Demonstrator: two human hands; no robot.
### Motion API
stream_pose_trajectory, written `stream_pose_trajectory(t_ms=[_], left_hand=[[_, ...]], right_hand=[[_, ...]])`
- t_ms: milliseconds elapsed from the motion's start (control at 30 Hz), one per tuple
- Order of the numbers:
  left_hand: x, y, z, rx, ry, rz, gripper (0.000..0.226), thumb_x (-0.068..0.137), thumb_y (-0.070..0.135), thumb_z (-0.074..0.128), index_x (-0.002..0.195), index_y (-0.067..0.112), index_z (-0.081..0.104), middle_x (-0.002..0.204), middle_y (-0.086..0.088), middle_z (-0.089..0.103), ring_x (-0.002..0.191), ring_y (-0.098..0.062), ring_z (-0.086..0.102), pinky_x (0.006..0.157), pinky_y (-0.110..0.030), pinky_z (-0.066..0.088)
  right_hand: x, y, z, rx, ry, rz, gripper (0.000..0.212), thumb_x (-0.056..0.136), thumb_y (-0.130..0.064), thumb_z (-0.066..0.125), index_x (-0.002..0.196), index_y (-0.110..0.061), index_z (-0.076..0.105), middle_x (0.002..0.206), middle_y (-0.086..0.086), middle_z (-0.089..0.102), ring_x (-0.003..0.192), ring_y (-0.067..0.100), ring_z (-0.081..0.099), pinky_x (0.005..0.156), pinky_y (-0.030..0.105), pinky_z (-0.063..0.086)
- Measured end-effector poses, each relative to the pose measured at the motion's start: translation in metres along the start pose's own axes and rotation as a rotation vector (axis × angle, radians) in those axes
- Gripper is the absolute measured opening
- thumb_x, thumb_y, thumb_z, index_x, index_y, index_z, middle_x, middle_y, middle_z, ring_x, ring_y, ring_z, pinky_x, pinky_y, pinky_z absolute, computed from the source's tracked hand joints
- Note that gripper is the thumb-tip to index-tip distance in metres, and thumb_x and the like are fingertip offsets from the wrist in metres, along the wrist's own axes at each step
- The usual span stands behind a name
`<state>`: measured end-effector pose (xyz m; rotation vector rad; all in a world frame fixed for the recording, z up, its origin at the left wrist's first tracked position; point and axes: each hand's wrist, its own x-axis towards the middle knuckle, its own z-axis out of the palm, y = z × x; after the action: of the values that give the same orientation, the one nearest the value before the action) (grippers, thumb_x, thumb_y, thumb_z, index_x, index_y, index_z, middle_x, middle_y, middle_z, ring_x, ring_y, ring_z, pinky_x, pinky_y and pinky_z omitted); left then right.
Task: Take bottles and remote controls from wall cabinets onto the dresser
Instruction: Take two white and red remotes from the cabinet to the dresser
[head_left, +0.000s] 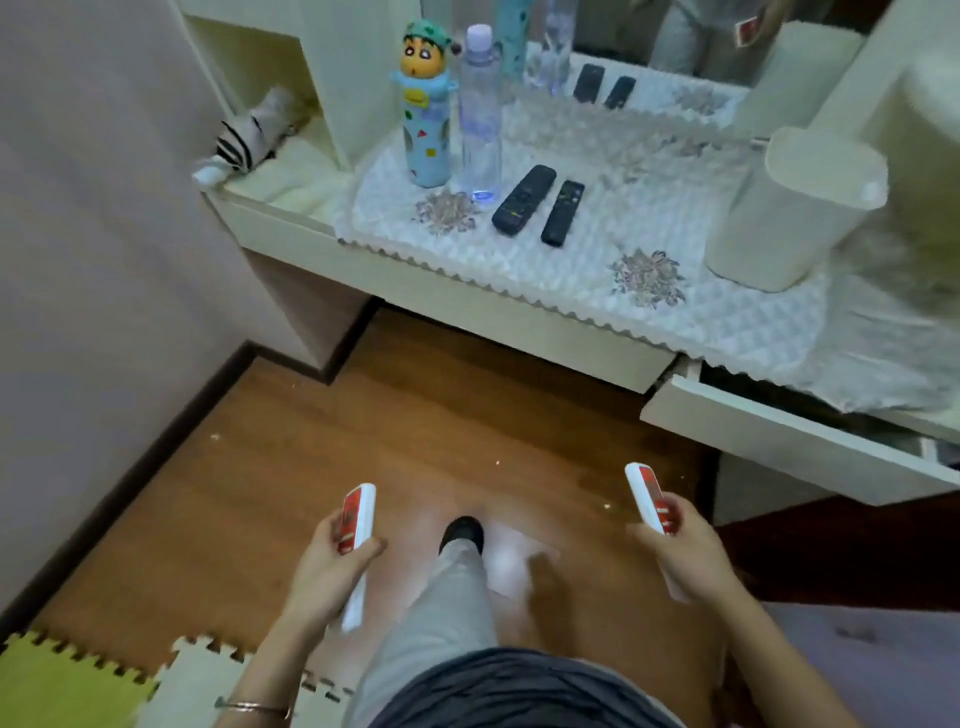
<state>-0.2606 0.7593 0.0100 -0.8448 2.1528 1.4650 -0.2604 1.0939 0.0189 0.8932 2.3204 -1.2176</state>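
I'm gripping white-and-red remotes (358, 522) (647, 498) in my left hand (328, 569) and right hand (681, 545). Two black remotes (523, 200) (562, 212) are lying side by side on the dresser (519, 323), beside an upright clear bottle (480, 117) and cartoon bottle (427, 114).

striped umbrella (249, 140), white bin (789, 208), foam mats (67, 680)

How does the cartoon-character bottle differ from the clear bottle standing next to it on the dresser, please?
The cartoon bottle is opaque light blue with printed shapes; the clear bottle is see-through. The cartoon bottle's lid is a character head in a green cap, the clear bottle's a plain pale purple cap. Both stand upright, side by side, on the white cloth.
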Motion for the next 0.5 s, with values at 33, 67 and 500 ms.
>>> stream_pose_trajectory(t_ms=[33,67,500], left_hand=[[0.017,0.013,-0.003,0.018,-0.024,0.006,0.068,0.08,0.019,0.068,0.14,0.012,0.037,0.122,-0.005,0.053,0.103,-0.022,0.054,0.086,-0.033,0.042],[0.033,0.028,-0.007,0.029,-0.048,0.004,0.071,0.076,0.023,0.07,0.139,0.011,0.038,0.119,-0.004,0.054,0.102,-0.023,0.056,0.085,-0.034,0.043],[0.168,0.231,0.037,0.199,-0.248,0.248,0.067,0.084,0.025,0.065,0.142,0.018,0.034,0.141,-0.006,0.046,0.106,-0.019,0.051,0.09,-0.035,0.044]], right_hand=[[0.007,-0.006,0.001,0.0,0.012,0.038,0.062,0.082,-0.019,0.068,0.137,-0.01,0.04,0.129,0.015,0.054,0.102,0.025,0.057,0.089,0.041,0.051],[0.014,-0.013,0.002,0.002,0.019,0.073,0.063,0.082,-0.019,0.068,0.137,-0.009,0.04,0.129,0.016,0.055,0.103,0.027,0.058,0.089,0.042,0.052],[0.101,-0.099,-0.027,0.178,0.079,0.142,0.061,0.081,-0.02,0.069,0.135,-0.011,0.043,0.104,0.001,0.054,0.093,0.017,0.054,0.08,0.029,0.043]])
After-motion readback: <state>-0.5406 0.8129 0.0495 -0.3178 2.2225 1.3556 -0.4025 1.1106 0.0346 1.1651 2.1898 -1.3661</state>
